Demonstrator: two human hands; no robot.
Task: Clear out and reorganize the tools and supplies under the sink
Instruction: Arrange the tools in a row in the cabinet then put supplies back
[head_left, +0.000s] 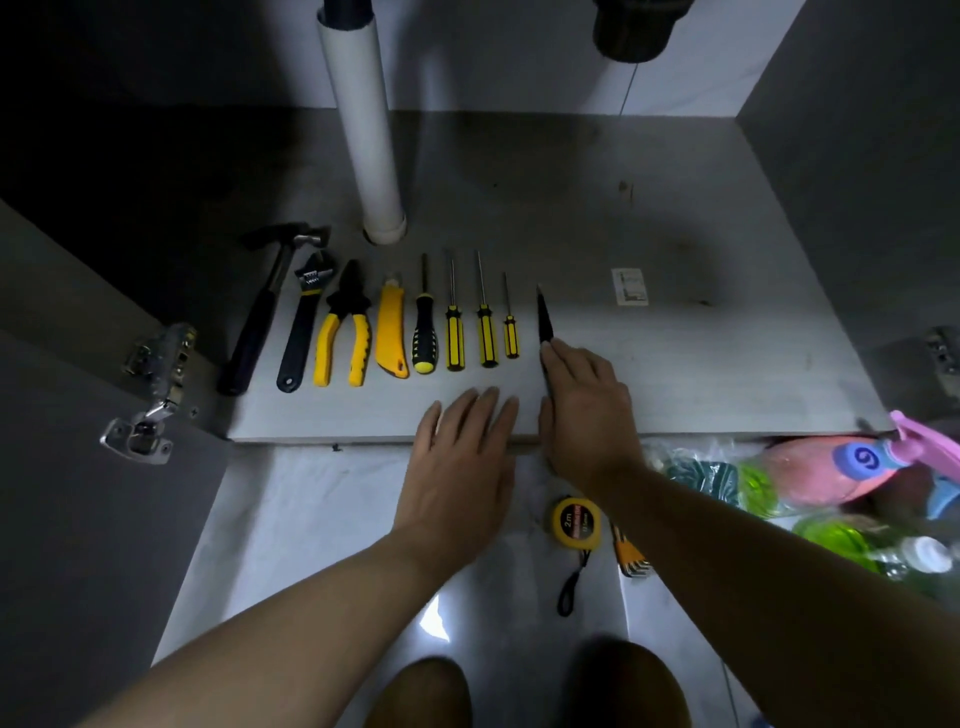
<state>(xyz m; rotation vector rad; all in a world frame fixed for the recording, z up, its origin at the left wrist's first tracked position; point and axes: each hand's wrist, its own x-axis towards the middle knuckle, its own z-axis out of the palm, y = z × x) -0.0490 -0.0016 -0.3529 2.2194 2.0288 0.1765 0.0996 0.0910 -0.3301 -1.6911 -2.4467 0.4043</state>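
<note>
Right hand (587, 410) pinches black pointed tool (544, 325) by its rear; left hand (462, 457) flat, fingers straight, just beside. Tool judged light, stiff, sharp-tipped: hold mid-body.

Dim grey cabinet floor (675, 234), white pipe (363, 130) rising, glossy tiled floor (311, 519) in front.

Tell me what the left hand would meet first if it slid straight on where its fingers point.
Probably the handle end of the smallest yellow-and-black screwdriver, just ahead of the left hand; the line is approximate, so its longer neighbour might come first.
</note>
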